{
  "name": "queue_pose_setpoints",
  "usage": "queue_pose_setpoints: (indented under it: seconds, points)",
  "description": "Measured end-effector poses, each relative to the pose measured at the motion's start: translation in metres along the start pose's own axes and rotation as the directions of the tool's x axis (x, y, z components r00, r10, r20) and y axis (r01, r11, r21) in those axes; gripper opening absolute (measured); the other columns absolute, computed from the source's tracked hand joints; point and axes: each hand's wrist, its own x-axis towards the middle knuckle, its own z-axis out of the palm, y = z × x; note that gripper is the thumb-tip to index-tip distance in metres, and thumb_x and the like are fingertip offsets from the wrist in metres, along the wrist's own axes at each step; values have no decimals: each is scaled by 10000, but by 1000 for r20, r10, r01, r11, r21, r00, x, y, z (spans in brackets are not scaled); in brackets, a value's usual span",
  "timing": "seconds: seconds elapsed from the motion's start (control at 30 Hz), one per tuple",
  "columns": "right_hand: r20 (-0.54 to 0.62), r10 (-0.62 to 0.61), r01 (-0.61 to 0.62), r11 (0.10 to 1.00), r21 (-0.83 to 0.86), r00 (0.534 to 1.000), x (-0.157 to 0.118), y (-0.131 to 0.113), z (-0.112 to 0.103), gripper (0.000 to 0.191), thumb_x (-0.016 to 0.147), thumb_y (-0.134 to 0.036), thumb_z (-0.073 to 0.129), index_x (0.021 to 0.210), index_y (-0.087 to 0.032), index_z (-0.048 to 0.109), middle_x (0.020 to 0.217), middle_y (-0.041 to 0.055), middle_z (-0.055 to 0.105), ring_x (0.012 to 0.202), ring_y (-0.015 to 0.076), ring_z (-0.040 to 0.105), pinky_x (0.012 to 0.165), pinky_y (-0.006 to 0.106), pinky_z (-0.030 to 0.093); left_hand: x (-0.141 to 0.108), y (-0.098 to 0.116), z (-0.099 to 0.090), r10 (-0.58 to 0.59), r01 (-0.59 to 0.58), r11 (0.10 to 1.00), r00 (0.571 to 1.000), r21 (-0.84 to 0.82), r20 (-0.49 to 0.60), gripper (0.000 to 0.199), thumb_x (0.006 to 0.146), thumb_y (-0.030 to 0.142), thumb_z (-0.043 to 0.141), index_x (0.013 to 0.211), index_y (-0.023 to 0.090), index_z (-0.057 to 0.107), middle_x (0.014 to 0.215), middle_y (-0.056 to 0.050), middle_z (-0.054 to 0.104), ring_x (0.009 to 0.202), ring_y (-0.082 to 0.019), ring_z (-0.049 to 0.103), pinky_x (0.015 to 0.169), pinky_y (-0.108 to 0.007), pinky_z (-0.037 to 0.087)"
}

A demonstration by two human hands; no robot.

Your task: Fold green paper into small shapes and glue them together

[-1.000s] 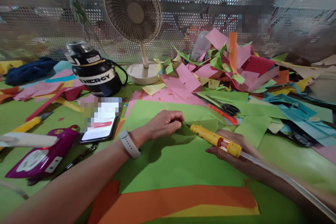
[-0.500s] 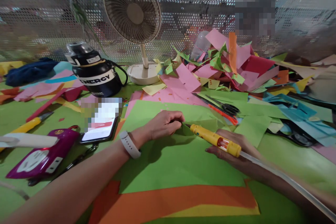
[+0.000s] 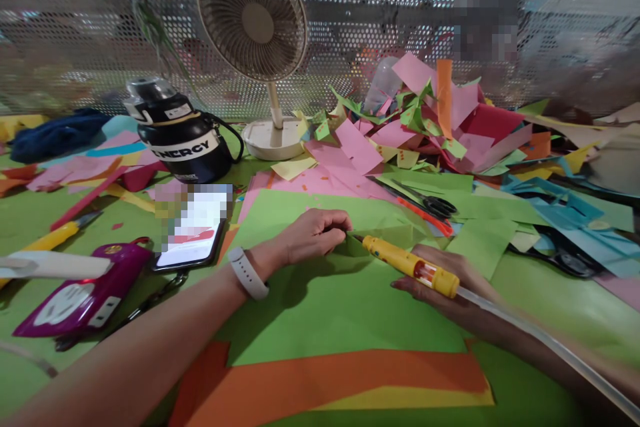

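My left hand (image 3: 319, 235), with a white band at the wrist, is closed over a small folded bit of green paper (image 3: 356, 247) above the large green sheet (image 3: 320, 313). Its fingers hide most of the pinched spot. In my right hand (image 3: 445, 273) lies a yellow hot glue pen (image 3: 400, 263), held slantwise. A long translucent glue stick (image 3: 540, 343) runs out of its back end. The dark nozzle points left at the folded paper, close to my left fingertips; whether it touches I cannot tell.
Black-handled scissors (image 3: 435, 207) lie right of the sheet, below a heap of paper scraps (image 3: 425, 117). Behind stand a fan (image 3: 257, 23) and a black bottle (image 3: 187, 150). A phone (image 3: 195, 230), a purple power bank (image 3: 85, 293) and a yellow cutter (image 3: 50, 239) lie left.
Both hands and the glue pen hold nearly the same positions. The view has shifted very slightly.
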Motion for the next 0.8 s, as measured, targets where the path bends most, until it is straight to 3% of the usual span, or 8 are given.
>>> queue_pose_setpoints:
  seconds: [0.27, 0.8]
  points:
    - [4, 34, -34, 999, 11, 999, -1, -2, 1, 339, 899, -493, 508, 699, -227, 445, 639, -27, 449, 536, 127, 444, 502, 275, 386, 1, 1, 1, -17, 17, 1000, 1000, -4, 1, 111, 756, 190, 435, 775, 178, 544, 489, 77, 445, 452, -96, 406, 464, -206, 321]
    - [1, -18, 18, 999, -37, 1000, -1, -1, 1, 318, 909, -455, 516, 710, -214, 456, 642, -29, 462, 536, 114, 456, 487, 260, 370, 0, 1, 0, -4, 4, 1000, 1000, -6, 0, 109, 749, 179, 439, 773, 177, 546, 485, 73, 469, 450, -97, 418, 473, -209, 338]
